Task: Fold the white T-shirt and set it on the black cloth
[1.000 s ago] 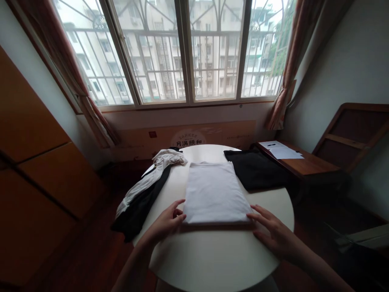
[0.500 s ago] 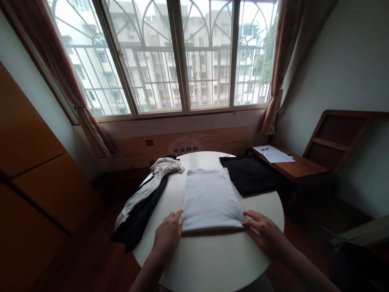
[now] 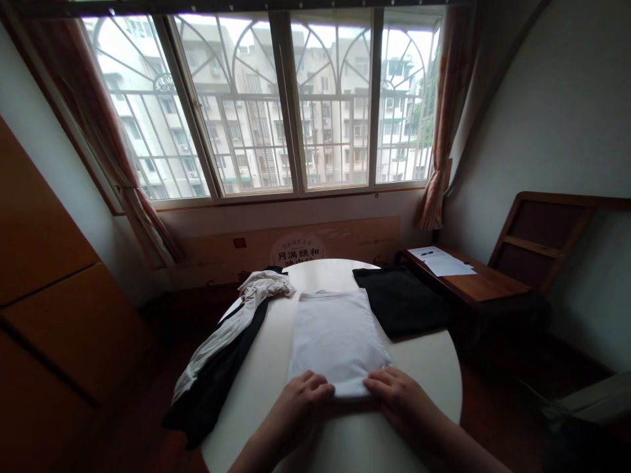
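Observation:
A folded white garment (image 3: pixel 335 335) lies flat in the middle of the round white table (image 3: pixel 419 374), its near edge towards me. My left hand (image 3: pixel 305 397) grips the left part of that edge, its fingers curled over the cloth and its thumb out of sight. Across a short gap, my right hand (image 3: pixel 394 394) is closed on the edge's right part in the same way. Slight creases run through the cloth near the fingers.
Black folded cloth (image 3: pixel 399 302) lies at the table's right rear. Along the left edge, crumpled white cloth (image 3: pixel 211 351) rests over black cloth (image 3: pixel 211 401), which hangs past the rim. A wooden side table (image 3: pixel 493 289) with papers (image 3: pixel 446 264) stands at right, beneath the window.
Both hands have moved inward along the garment's near edge, from its side corners to closer together, and now grip it. The view has tilted up slightly.

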Demonstrator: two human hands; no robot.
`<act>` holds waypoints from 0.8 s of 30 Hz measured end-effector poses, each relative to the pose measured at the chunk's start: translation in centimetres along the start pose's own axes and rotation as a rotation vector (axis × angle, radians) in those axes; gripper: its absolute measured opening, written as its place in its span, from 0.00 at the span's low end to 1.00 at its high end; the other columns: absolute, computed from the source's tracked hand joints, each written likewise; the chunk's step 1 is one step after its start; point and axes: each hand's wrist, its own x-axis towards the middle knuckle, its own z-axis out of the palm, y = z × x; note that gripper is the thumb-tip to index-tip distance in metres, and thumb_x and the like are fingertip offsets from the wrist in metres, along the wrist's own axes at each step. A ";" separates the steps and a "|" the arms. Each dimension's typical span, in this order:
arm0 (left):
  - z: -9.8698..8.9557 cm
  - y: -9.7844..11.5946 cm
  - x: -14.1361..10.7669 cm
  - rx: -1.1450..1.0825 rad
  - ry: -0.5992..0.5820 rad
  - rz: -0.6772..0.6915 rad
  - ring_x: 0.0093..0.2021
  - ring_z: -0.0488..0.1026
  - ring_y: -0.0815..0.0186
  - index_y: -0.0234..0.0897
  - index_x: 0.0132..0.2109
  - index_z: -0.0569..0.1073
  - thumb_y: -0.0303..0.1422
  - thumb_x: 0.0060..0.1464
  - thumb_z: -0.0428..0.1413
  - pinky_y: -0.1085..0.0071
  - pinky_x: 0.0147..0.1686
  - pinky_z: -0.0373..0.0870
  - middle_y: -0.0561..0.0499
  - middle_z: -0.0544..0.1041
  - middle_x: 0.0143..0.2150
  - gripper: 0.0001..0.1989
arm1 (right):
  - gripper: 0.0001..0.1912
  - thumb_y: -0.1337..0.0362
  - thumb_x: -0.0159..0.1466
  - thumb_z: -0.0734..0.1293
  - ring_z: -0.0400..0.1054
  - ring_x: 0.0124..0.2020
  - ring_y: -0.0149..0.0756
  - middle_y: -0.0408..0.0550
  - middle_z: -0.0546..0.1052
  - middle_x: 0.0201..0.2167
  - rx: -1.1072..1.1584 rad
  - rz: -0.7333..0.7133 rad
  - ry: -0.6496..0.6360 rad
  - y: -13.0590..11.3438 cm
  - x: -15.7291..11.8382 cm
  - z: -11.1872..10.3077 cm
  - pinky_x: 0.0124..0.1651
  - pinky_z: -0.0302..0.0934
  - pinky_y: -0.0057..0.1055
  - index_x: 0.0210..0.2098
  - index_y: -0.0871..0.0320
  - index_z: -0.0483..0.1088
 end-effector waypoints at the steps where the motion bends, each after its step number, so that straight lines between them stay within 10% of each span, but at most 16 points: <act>1: 0.1 -0.3 -0.2 0.014 0.014 -0.004 0.46 0.74 0.59 0.44 0.50 0.75 0.22 0.59 0.51 0.64 0.45 0.73 0.49 0.80 0.48 0.17 | 0.32 0.76 0.53 0.61 0.70 0.53 0.47 0.50 0.78 0.54 -0.006 0.006 -0.001 0.1 0.0 0.1 0.59 0.65 0.43 0.56 0.53 0.74; 14: -0.6 -5.7 -1.9 -0.028 0.311 0.008 0.47 0.80 0.58 0.45 0.48 0.80 0.23 0.55 0.58 0.57 0.56 0.74 0.49 0.84 0.46 0.16 | 0.44 0.65 0.54 0.68 0.46 0.72 0.63 0.49 0.60 0.71 0.030 0.089 -0.204 -2.2 3.5 2.0 0.71 0.29 0.68 0.70 0.46 0.58; 18: -2.3 -5.9 -1.1 -0.086 0.337 0.048 0.45 0.82 0.61 0.46 0.48 0.80 0.28 0.60 0.58 0.58 0.57 0.73 0.51 0.84 0.44 0.11 | 0.53 0.77 0.45 0.62 0.48 0.73 0.58 0.49 0.59 0.72 -0.044 0.175 -0.227 -2.3 4.8 2.2 0.72 0.30 0.65 0.70 0.48 0.57; 24: -1.4 -7.8 -1.6 -0.139 0.235 0.067 0.45 0.82 0.62 0.46 0.46 0.81 0.29 0.59 0.58 0.60 0.59 0.72 0.50 0.85 0.43 0.11 | 0.47 0.80 0.44 0.59 0.57 0.69 0.53 0.47 0.66 0.68 -0.098 0.296 -0.152 3.8 1.3 0.6 0.71 0.45 0.60 0.62 0.48 0.71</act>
